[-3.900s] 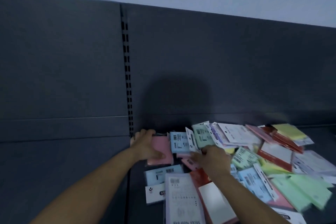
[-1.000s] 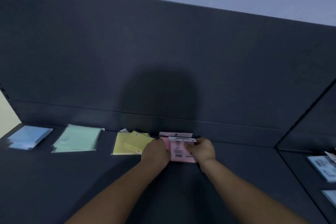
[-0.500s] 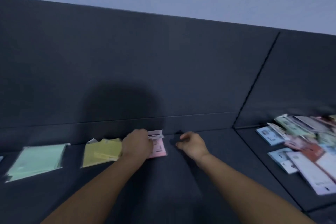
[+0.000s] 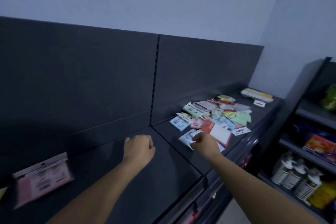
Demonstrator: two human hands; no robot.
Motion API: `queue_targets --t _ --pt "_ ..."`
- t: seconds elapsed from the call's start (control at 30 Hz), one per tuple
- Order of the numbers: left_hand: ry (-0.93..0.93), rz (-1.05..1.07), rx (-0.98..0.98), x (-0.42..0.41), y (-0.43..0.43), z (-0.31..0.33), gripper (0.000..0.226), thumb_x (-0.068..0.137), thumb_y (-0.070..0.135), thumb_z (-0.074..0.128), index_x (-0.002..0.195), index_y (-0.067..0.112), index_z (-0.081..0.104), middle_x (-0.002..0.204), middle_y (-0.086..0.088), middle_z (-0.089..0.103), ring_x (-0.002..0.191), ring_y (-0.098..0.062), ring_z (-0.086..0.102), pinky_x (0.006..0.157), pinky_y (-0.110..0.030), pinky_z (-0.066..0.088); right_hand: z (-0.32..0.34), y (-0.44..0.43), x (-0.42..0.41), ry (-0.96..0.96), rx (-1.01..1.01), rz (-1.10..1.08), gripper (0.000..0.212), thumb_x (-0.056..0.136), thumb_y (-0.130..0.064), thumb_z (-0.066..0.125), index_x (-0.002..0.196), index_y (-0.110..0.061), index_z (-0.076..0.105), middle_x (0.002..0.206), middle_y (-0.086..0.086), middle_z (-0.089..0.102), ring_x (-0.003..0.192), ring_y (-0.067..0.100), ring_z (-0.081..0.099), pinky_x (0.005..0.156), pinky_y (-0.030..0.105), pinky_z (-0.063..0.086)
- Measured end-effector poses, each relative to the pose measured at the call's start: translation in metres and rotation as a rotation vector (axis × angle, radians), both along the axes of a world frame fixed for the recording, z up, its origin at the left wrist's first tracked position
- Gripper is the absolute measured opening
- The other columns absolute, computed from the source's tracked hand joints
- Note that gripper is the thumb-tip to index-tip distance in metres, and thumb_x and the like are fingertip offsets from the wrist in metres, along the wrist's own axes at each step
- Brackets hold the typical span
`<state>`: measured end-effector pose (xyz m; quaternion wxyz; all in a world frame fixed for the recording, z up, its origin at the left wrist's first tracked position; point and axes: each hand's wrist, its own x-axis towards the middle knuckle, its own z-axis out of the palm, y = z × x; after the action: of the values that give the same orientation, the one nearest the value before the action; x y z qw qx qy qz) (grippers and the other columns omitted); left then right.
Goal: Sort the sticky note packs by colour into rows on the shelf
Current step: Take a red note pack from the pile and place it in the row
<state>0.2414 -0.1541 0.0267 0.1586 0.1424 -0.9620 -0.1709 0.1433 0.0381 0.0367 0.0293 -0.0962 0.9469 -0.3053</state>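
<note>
1. Sticky note packs (image 4: 212, 116) are lying heaped on the shelf's (image 4: 169, 172) right side, blurring.
2. Pink pack (image 4: 43, 180) is lying far left, smeared.
3. Left hand (image 4: 139, 148) is hovering fisted, empty.
4. Right hand (image 4: 205, 144) is curling over the heap's edge; grip unclear.

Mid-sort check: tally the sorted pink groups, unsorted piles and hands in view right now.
Sorted pink group: 1
Unsorted pile: 1
Hands: 2, left hand and right hand
Total: 4
The packs inside the pile are too blurred and overlapped to count by colour.
</note>
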Motion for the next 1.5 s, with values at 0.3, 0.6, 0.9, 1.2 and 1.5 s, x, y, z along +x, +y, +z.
queue_targets --t 0.3,0.6,0.9,1.2,1.5 --pt "-0.107 -0.062 0.028 -0.09 0.068 -0.012 0.009 0.088 0.023 0.051 0.085 0.026 0.058 0.08 0.011 0.06 0.081 -0.011 0.057 0.093 -0.028 0.034 -0.013 0.08 -0.09 -0.034 0.007 -0.083 0.03 0.085 -0.018 0.061 0.115 -0.011 0.06 0.11 0.006 0.065 0.097 0.022 0.06 0.088 0.033 0.048" --pt "-0.11 -0.032 0.047 -0.183 0.141 -0.022 0.018 0.087 0.022 0.052 0.101 0.018 0.063 0.093 0.005 0.065 0.097 -0.017 0.061 0.086 -0.028 0.038 -0.031 0.146 -0.182 -0.106 0.016 -0.046 0.029 0.086 -0.014 0.062 0.113 -0.008 0.06 0.11 0.009 0.064 0.099 0.023 0.059 0.079 0.026 0.044" --pt "-0.179 -0.073 0.019 -0.219 0.165 -0.028 0.024 0.087 0.025 0.054 0.11 0.017 0.06 0.112 0.004 0.062 0.104 -0.017 0.056 0.091 -0.031 0.04 -0.032 0.165 -0.211 -0.106 -0.018 -0.055 0.032 0.086 -0.019 0.062 0.116 -0.008 0.059 0.111 0.009 0.063 0.097 0.022 0.058 0.075 0.025 0.043" --pt "-0.25 -0.054 0.02 -0.241 0.162 -0.027 0.029 0.085 0.031 0.055 0.11 0.017 0.053 0.116 -0.002 0.053 0.108 -0.021 0.052 0.091 -0.036 0.038 -0.006 0.156 -0.234 -0.007 -0.055 -0.008 0.03 0.085 -0.013 0.062 0.114 -0.006 0.06 0.111 0.009 0.062 0.096 0.023 0.058 0.079 0.03 0.046" --pt "-0.245 0.06 0.02 -0.303 0.177 -0.024 0.032 0.086 0.033 0.054 0.115 0.021 0.05 0.116 0.0 0.057 0.108 -0.02 0.053 0.094 -0.036 0.037 -0.014 0.17 -0.314 0.051 0.013 0.027 0.026 0.084 -0.009 0.059 0.11 -0.008 0.062 0.109 0.01 0.065 0.098 0.025 0.06 0.078 0.027 0.044"
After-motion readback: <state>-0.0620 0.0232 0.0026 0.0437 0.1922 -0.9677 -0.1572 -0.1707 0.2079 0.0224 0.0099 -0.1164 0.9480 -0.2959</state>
